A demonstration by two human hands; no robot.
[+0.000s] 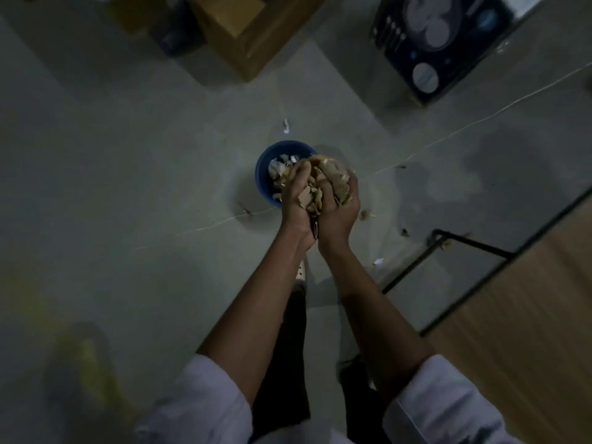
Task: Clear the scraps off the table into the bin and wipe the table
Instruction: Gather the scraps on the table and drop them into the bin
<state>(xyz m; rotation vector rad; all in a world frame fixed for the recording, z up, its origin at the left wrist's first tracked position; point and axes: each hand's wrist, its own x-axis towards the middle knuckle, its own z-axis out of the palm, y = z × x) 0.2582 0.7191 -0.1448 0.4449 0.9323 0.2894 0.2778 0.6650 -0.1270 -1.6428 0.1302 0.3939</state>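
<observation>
a dim grey floor carries a blue bin, a cardboard box, a dark printed box and stray bits, with the wooden table at the right edge. left hand and right hand press together above the bin, fingers cupped around a heap of scraps; more scraps lie inside the bin.

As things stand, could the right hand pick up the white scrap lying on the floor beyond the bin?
Probably not yet. The right hand is cupped against the left hand around a load of scraps above the bin. The white scrap lies in the open, but the load would spill.
</observation>
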